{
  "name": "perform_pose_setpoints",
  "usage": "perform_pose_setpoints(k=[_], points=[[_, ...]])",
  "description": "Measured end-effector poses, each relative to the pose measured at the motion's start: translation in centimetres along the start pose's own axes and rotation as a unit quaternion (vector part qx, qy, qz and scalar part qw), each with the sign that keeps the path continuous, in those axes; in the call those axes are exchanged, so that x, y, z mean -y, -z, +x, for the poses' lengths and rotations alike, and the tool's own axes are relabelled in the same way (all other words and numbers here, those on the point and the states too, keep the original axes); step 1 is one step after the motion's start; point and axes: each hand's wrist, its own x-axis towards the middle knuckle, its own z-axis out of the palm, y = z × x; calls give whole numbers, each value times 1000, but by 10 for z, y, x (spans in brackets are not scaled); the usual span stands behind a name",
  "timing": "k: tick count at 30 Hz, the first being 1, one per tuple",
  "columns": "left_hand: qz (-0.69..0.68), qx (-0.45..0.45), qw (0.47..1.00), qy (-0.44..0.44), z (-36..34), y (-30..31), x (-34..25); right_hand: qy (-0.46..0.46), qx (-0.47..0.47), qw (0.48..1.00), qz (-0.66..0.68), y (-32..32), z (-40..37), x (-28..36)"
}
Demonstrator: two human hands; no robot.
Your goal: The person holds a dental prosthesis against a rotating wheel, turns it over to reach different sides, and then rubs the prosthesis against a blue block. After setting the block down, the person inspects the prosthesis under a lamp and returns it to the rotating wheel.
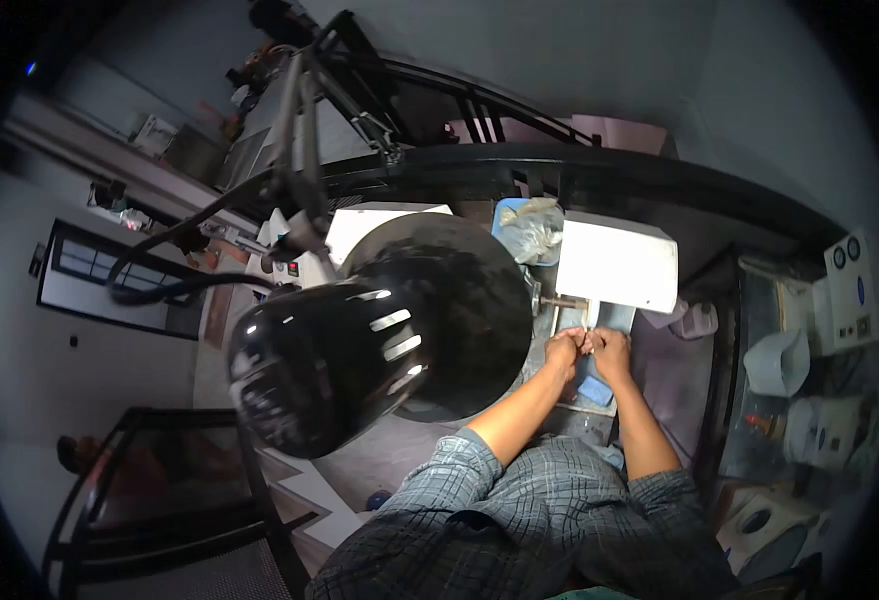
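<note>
My left hand (pixel 563 350) and my right hand (pixel 611 352) meet above a pale tray (pixel 603 407) on the bench. Both have their fingers closed and pressed together at the fingertips. Whatever they pinch is too small to make out. Just beyond the fingertips, a horizontal metal spindle (pixel 563 302) sticks out beside a white box-shaped cover (pixel 615 262). A blue block, perhaps a sponge (pixel 595 390), lies in the tray below my hands.
A large black lamp (pixel 330 360) on a jointed arm (pixel 305 150) hangs close on the left and hides part of the bench. Behind stands a blue basin (pixel 503 222) holding a plastic bag (pixel 535 235). White containers (pixel 778 360) and a gauge panel (pixel 850 285) are at right.
</note>
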Motion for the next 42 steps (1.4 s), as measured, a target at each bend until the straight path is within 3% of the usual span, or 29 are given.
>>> perform_pose_setpoints(k=[3,5,7,13,15,16,20,21,23,25,27,31,33,34,36,37,38,42], points=[[52,17,998,-13,-4,-6,-3,24,-7,999,47,6,-1,7],[39,3,999,-7,-5,-11,-5,-43,15,994,100,11,-4,16],[62,-10,998,1,-7,-10,-9,15,-46,998,32,-5,-2,1],[11,18,1000,-19,-12,-9,-6,-43,1,996,79,11,-6,23],[-13,23,999,-32,-4,0,3,27,-44,998,-26,-2,-3,6],[2,58,998,-7,50,23,24,32,-51,998,3,-5,-1,-1],[38,68,997,-29,56,23,34,-19,-20,991,133,-10,-1,-11],[35,69,996,-31,66,26,38,-15,-19,991,132,-6,-1,-2],[2,87,996,-9,89,34,50,-24,-31,999,-13,12,-9,35],[8,79,997,4,74,19,40,12,-74,997,-15,7,-7,27],[9,73,997,-4,63,13,31,-65,-3,997,32,6,-4,15],[5,65,998,-17,55,15,25,-61,-1,998,-22,5,-8,21],[5,60,998,-29,56,17,27,-34,-39,998,-30,6,-13,20],[1,57,998,-35,58,19,29,-6,-81,994,67,9,-20,32],[-5,55,997,-47,62,21,36,7,-105,994,20,-7,-13,-5],[-10,54,997,-48,60,21,38,11,-123,989,77,-17,-11,-18],[-12,52,997,-52,56,22,35,-20,-99,995,14,-17,-10,-20],[-14,62,997,-38,51,24,29,12,-67,996,50,-27,-4,-24]])
